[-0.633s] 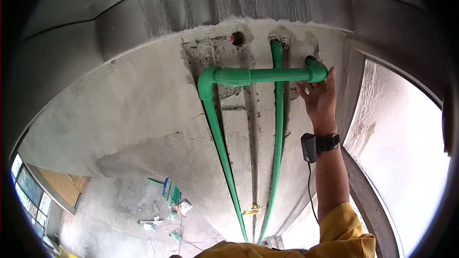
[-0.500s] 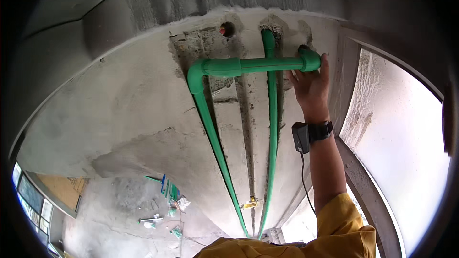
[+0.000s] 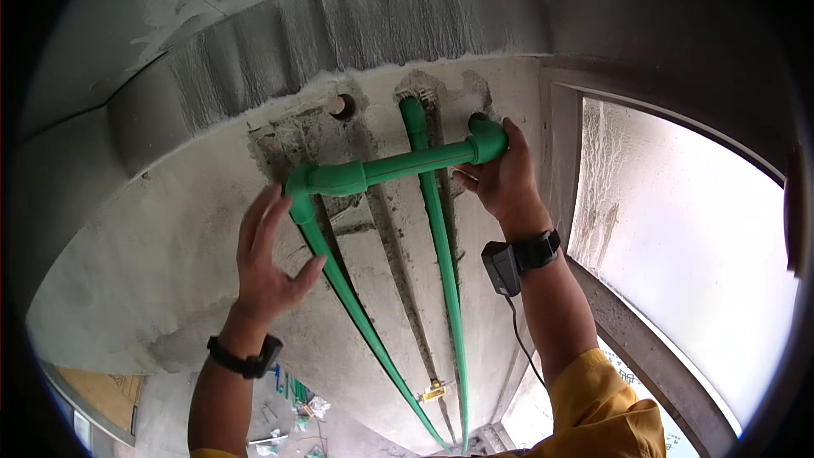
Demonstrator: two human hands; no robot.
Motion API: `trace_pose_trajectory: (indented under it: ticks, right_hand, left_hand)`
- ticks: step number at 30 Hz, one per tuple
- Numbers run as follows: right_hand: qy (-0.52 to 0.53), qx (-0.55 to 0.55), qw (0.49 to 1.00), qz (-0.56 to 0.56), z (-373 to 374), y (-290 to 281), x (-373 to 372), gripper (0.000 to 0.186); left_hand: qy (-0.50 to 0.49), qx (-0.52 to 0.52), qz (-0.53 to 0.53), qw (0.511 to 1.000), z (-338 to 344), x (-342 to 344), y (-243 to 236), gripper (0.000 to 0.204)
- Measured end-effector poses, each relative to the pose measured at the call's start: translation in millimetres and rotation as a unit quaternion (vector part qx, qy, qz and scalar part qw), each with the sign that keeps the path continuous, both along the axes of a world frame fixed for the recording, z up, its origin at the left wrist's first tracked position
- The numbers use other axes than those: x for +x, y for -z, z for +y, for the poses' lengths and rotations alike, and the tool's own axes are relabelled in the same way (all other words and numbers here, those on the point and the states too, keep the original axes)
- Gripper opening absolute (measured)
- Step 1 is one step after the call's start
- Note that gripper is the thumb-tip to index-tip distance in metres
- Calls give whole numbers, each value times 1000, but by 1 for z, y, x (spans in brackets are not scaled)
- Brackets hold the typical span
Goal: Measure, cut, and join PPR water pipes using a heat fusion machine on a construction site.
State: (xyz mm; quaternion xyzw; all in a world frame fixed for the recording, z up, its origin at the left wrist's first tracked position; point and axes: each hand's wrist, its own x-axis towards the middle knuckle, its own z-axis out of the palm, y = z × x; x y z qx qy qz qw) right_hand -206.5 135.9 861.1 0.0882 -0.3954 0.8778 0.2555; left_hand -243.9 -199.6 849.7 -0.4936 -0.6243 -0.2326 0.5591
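A green plastic pipe [image 3: 407, 163] crosses the upper wall, with an elbow at each end. My right hand [image 3: 509, 187] grips the right pipe elbow [image 3: 488, 143], which sits at a hole in the wall; the thumb side lies along its outer edge and other fingers are below the pipe. Beside the left elbow [image 3: 299, 188], my left hand [image 3: 270, 259] is open, fingers stretched up and thumb spread. Its fingertips are close to that elbow; I cannot tell whether they touch. From there a long green pipe [image 3: 360, 318] runs down the wall.
Behind the crossing pipe, a second green pipe [image 3: 443, 263] runs in a wall groove. A round hole [image 3: 342, 107] opens higher up. A yellow level-like tool [image 3: 433, 391] sits low between the pipes. At right is a bright window [image 3: 678, 254]; pipe pieces [image 3: 297, 390] lie on the floor.
My left hand has come into view and risen to the left elbow. My right hand stays at the right elbow. The view has shifted, and the crossing pipe now appears lower, further left and slanted.
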Motion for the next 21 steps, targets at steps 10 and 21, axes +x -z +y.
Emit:
trace_pose_trajectory:
  ticks: [10, 21]
  right_hand:
    - [52, 19, 997, -56, -12, -16, -4, 48]
    - [232, 16, 790, 567, -22, 25, 48, 49]
  left_hand:
    - [49, -26, -4, 998, 26, -68, -26, 66]
    - [-2, 18, 48, 999, 25, -79, -22, 72]
